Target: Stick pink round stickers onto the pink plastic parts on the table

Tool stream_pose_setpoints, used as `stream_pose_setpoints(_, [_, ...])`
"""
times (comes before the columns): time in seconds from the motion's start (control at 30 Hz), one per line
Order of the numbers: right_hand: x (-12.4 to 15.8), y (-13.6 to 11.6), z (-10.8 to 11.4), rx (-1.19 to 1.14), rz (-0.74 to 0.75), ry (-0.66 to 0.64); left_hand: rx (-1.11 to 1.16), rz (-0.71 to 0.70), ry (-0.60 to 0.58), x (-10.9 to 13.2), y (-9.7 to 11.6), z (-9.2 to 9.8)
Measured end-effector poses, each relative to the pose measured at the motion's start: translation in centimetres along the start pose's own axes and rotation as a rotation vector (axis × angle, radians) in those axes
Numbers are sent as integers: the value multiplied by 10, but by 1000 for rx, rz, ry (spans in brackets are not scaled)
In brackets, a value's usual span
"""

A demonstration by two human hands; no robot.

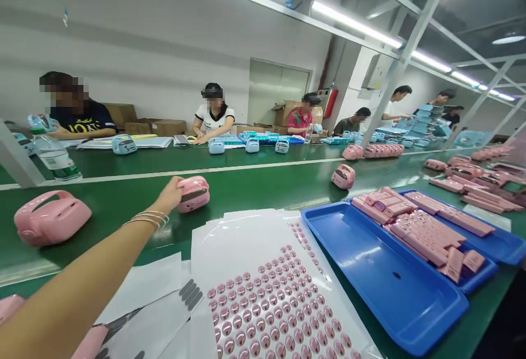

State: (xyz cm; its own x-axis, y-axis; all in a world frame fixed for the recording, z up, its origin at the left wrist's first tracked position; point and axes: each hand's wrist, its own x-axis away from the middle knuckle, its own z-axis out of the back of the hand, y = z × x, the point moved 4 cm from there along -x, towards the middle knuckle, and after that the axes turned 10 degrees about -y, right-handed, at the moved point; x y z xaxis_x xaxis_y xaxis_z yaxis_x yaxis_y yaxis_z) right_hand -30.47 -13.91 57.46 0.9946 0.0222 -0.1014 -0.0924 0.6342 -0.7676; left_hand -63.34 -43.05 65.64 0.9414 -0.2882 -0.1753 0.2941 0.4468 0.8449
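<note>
- The forearm [69,293] of the person, ringed by thin bangles [146,219], is extended from lower left.
- Step shown: the left hand [167,194] is closed over a pink plastic casing [195,194], held on the green desk [263,192]; the right hand is out of view.
- A second pink casing [52,217] is placed left of the hand; a third [343,176] is seen well to the right.
- One sheet of round pink stickers [271,315] is laid below the hand.
- Two blue trays are shown: a nearer tray [382,277] and a farther tray [489,249], on which pink strips [427,233] are heaped.
</note>
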Motion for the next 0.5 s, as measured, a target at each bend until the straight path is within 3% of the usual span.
stream_pose_setpoints(0.13, [-16,-7,-28,17,-4,-60,-153,149,-21,-35,-29,-13])
stream_pose_setpoints(0.27, [-34,-22,-65,67,30,-134,-192,229,-91,-34,-31,-6])
stream_pose_setpoints(0.4, [-71,-26,-84,304,10,-249,-239,180,-159,13,-14,19])
stream_pose_setpoints(0.5, [-83,-24,-80,315,-81,-251,-237,101,-249,84,-11,43])
